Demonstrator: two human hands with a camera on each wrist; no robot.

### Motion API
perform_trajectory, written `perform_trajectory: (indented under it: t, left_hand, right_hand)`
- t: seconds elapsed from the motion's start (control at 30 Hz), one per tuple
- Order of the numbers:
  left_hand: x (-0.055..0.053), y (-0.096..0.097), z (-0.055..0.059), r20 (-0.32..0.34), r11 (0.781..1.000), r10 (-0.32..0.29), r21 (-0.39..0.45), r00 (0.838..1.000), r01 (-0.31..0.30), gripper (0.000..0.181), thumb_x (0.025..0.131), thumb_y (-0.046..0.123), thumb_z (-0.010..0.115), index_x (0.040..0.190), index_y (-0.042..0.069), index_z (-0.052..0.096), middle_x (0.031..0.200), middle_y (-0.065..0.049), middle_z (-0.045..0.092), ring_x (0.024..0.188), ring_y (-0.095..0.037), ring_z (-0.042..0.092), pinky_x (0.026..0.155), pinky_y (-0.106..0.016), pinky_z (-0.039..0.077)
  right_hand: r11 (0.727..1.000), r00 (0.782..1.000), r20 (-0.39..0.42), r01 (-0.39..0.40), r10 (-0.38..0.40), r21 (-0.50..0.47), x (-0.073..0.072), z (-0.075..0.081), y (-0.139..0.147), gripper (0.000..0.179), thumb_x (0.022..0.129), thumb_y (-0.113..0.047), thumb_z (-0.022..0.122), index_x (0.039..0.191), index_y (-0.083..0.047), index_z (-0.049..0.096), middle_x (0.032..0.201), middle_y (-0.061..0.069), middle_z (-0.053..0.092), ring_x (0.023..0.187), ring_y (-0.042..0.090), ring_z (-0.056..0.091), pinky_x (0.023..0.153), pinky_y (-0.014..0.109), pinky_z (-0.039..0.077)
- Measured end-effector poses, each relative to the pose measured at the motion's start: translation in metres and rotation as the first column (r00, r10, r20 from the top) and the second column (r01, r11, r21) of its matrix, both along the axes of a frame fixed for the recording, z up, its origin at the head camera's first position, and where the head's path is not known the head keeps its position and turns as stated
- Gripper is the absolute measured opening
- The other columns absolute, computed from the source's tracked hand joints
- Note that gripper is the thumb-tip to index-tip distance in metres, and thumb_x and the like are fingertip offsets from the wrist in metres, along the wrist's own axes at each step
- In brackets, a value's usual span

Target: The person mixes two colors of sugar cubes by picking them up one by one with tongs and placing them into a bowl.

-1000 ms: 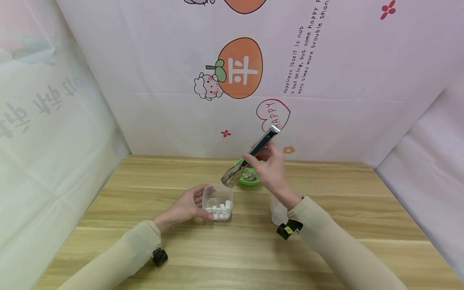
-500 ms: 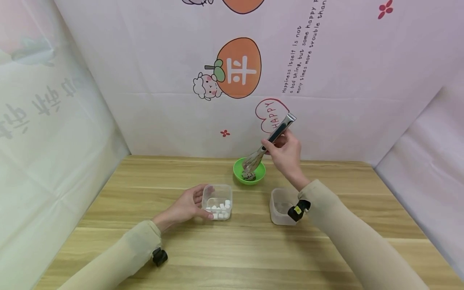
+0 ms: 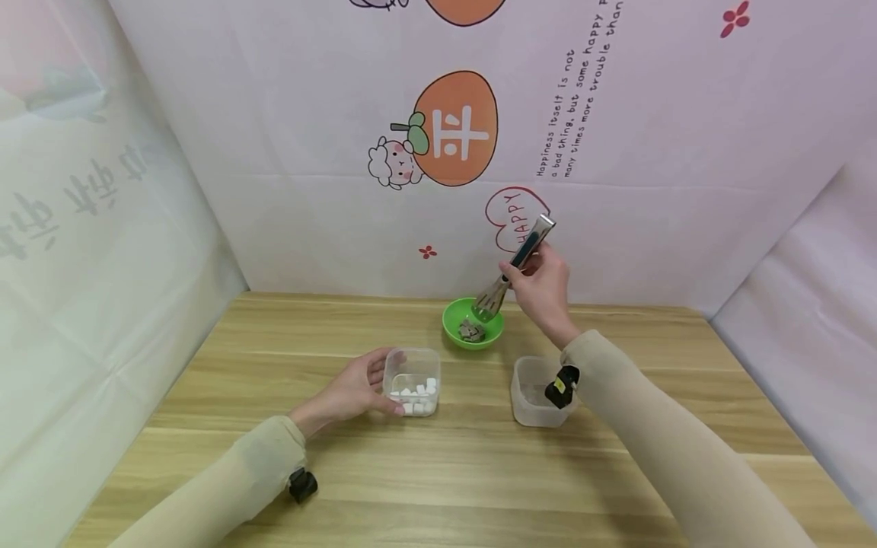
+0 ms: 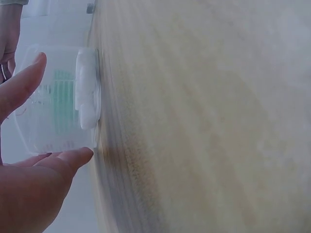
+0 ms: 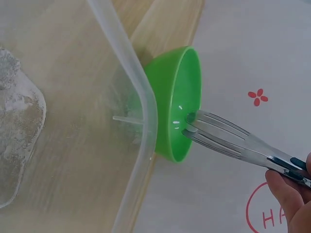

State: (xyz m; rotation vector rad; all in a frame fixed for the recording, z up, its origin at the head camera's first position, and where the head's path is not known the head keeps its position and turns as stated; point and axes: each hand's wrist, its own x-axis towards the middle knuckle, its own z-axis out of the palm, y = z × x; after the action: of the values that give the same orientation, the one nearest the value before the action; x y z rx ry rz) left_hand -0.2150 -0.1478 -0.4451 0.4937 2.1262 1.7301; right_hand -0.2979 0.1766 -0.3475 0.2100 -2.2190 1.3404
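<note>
In the head view, my left hand grips a clear square plastic container from its left, thumb at the front and fingers behind. White cube-like pieces lie in its bottom. My right hand holds metal tongs with dark handle inlays and slotted heads. The tongs slant down, tips over the right part of a green bowl. Grey-brown pieces lie in that bowl. The right wrist view shows the tong heads close together at the bowl's mouth, nothing visible between them.
A second clear plastic container stands below my right wrist, partly covered by the wrist camera. The wooden table meets a printed cloth backdrop just behind the bowl. White cloth sides flank the table.
My right hand has carried the tongs from beside the left container back and right to the green bowl; their tips have since shifted slightly right. My left hand stays at its container.
</note>
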Motion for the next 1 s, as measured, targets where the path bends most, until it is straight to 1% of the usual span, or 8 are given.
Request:
perform_trajectory:
  t: [0.13,0.3,0.43,0.57,0.63,0.77,0.9,1.0]
  left_hand:
    - [0.001,0.000,0.001,0.002,1.000,-0.001,-0.002,1.000,0.001,0.109,0.074,-0.006,0.092,0.160,-0.012,0.025,0.162,-0.030,0.036,0.148,-0.045,0.038,0.120,-0.046,0.038]
    - [0.001,0.000,0.002,0.000,1.000,-0.001,-0.003,1.000,0.001,0.109,0.074,-0.006,0.092,0.160,-0.011,0.025,0.162,-0.030,0.037,0.148,-0.046,0.038,0.120,-0.048,0.037]
    - [0.001,0.001,0.001,0.006,1.000,0.004,0.002,1.000,-0.004,0.109,0.074,-0.006,0.092,0.160,-0.010,0.025,0.163,-0.029,0.036,0.148,-0.045,0.038,0.121,-0.047,0.037]
    - [0.001,0.002,0.000,0.006,1.000,0.008,0.008,1.000,-0.009,0.109,0.074,-0.006,0.092,0.160,-0.010,0.026,0.162,-0.027,0.039,0.149,-0.044,0.038,0.121,-0.048,0.036]
    - [0.002,0.002,0.000,0.004,1.000,0.006,0.009,1.000,-0.006,0.108,0.074,-0.006,0.092,0.160,-0.010,0.026,0.161,-0.027,0.041,0.149,-0.044,0.038,0.121,-0.048,0.036]
    - [0.001,0.002,-0.001,0.007,1.000,0.002,0.008,1.000,-0.002,0.107,0.075,-0.006,0.091,0.160,-0.010,0.026,0.159,-0.027,0.043,0.148,-0.044,0.039,0.121,-0.048,0.037]
    - [-0.001,0.002,-0.002,0.004,1.000,0.003,0.009,1.000,-0.003,0.106,0.075,-0.007,0.091,0.159,-0.011,0.028,0.158,-0.028,0.043,0.147,-0.044,0.041,0.120,-0.047,0.039]
    - [-0.002,0.001,-0.002,0.003,1.000,0.004,0.009,1.000,-0.004,0.105,0.074,-0.007,0.091,0.159,-0.011,0.028,0.158,-0.028,0.044,0.146,-0.044,0.042,0.119,-0.047,0.039]
  right_hand:
    - [1.000,1.000,0.014,0.012,-0.012,0.024,-0.004,-0.002,-0.002,0.026,0.095,-0.009,0.079,0.112,0.001,0.063,0.089,0.014,0.069,0.076,0.024,0.062,0.060,0.023,0.056]
    - [0.999,1.000,0.017,0.016,-0.017,0.028,-0.005,-0.004,-0.002,0.025,0.096,-0.010,0.079,0.112,0.000,0.062,0.089,0.014,0.069,0.076,0.023,0.062,0.062,0.024,0.054]
    - [1.000,1.000,0.015,0.014,-0.014,0.018,-0.003,-0.002,-0.001,0.028,0.095,-0.010,0.080,0.115,0.001,0.062,0.091,0.014,0.070,0.078,0.024,0.063,0.064,0.024,0.056]
    - [1.000,1.000,0.001,-0.013,0.013,-0.025,0.002,0.004,-0.001,0.034,0.094,-0.009,0.081,0.121,0.002,0.063,0.094,0.015,0.073,0.079,0.025,0.067,0.066,0.023,0.061]
    - [0.998,0.999,-0.009,-0.041,0.041,-0.052,0.007,0.008,-0.002,0.036,0.093,-0.008,0.082,0.122,0.002,0.063,0.095,0.016,0.074,0.079,0.024,0.069,0.067,0.022,0.062]
    - [0.991,0.993,-0.040,-0.110,0.107,-0.076,0.021,0.018,-0.008,0.033,0.090,-0.006,0.084,0.115,0.002,0.063,0.092,0.015,0.076,0.077,0.022,0.072,0.066,0.023,0.063]
    - [0.979,0.978,-0.080,-0.197,0.192,-0.054,0.040,0.029,-0.019,0.030,0.090,-0.004,0.084,0.111,0.002,0.064,0.094,0.013,0.077,0.078,0.022,0.074,0.069,0.025,0.063]
    - [0.964,0.962,-0.084,-0.264,0.261,-0.022,0.054,0.032,-0.030,0.030,0.090,-0.005,0.085,0.111,0.002,0.064,0.098,0.009,0.076,0.081,0.022,0.075,0.071,0.026,0.063]
